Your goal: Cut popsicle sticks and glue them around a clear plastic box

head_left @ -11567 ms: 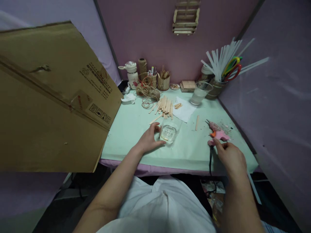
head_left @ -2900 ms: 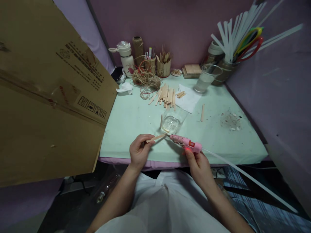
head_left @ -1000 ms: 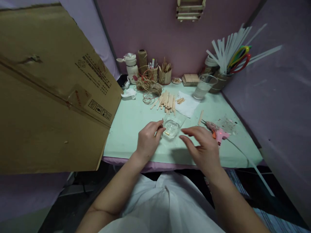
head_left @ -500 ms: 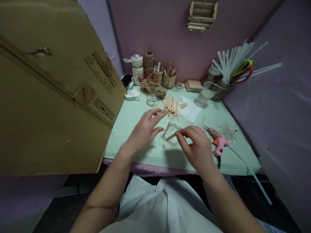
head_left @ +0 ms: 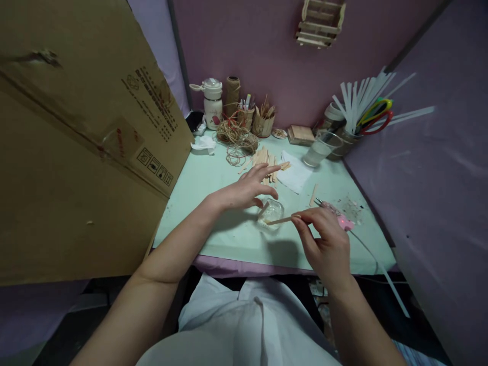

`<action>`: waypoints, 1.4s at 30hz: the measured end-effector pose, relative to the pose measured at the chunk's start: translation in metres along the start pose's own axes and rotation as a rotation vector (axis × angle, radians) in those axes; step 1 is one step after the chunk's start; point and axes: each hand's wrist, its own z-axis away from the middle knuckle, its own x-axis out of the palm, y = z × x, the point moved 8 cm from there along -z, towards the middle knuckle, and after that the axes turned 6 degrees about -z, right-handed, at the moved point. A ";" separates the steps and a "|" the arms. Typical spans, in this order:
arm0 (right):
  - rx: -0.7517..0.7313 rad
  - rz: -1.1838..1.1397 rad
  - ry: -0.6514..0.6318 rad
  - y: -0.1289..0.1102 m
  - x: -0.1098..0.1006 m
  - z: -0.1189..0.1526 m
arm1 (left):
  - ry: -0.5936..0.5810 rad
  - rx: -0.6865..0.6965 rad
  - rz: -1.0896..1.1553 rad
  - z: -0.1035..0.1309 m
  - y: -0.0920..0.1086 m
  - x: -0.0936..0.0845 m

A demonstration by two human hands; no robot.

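Note:
Pinched between the thumb and fingers of my right hand point(head_left: 323, 239) is a wooden craft stick point(head_left: 280, 220), its far end over a small clear dish point(head_left: 271, 209). My left hand point(head_left: 253, 188) has its fingers spread and reaches over the table just behind and left of the dish, holding nothing that I can see. Under its fingertips lies a pile of craft sticks point(head_left: 263, 156), partly hidden by the hand. A few short stick pieces point(head_left: 285, 165) rest on a white tissue point(head_left: 295, 175) beside the pile.
A pink glue gun point(head_left: 345, 222) lies at the right, partly behind my right hand, near a loose stick point(head_left: 313, 194). Behind stand a plastic cup point(head_left: 317, 153), tangled twine point(head_left: 232, 133), a white bottle point(head_left: 212, 104) and a holder of white strips point(head_left: 348, 137). A large cardboard box point(head_left: 84, 168) borders the left.
My left hand has moved right and forward, toward the stick pile. My right hand has shifted right with the craft stick, which now points left over the dish. The view has shifted slightly.

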 end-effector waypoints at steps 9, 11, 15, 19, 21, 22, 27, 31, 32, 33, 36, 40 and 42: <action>-0.022 0.017 -0.079 0.010 0.006 0.010 | -0.083 -0.039 -0.056 -0.005 0.009 0.011; -0.044 0.034 -0.086 0.013 0.007 0.010 | -0.087 -0.043 -0.042 -0.005 0.012 0.012; -0.107 0.062 -0.086 0.017 0.011 0.009 | -0.107 -0.031 -0.034 -0.007 0.018 0.015; -0.139 0.071 -0.061 0.021 0.014 0.009 | -0.150 -0.013 -0.034 -0.011 0.020 0.019; -0.148 0.080 -0.037 0.024 0.014 0.010 | -0.162 -0.020 -0.025 -0.012 0.019 0.020; -0.152 0.081 -0.025 0.025 0.015 0.011 | -0.166 -0.026 -0.019 -0.013 0.018 0.021; -0.158 0.068 0.002 0.030 0.017 0.014 | -0.210 -0.054 -0.022 -0.012 0.019 0.023; -0.157 0.087 0.000 0.031 0.019 0.013 | -0.236 -0.071 -0.023 -0.012 0.019 0.024; -0.158 0.094 -0.002 0.031 0.019 0.013 | -0.233 -0.073 -0.013 -0.013 0.019 0.024; -0.158 0.100 -0.004 0.031 0.020 0.013 | -0.228 -0.075 -0.001 -0.013 0.019 0.024; -0.149 0.111 -0.008 0.031 0.020 0.012 | -0.219 -0.076 0.015 -0.012 0.018 0.025; -0.124 0.119 -0.015 0.032 0.021 0.011 | -0.196 -0.056 0.011 -0.011 0.018 0.025; -0.118 0.117 -0.017 0.033 0.022 0.011 | -0.189 -0.050 0.008 -0.011 0.018 0.026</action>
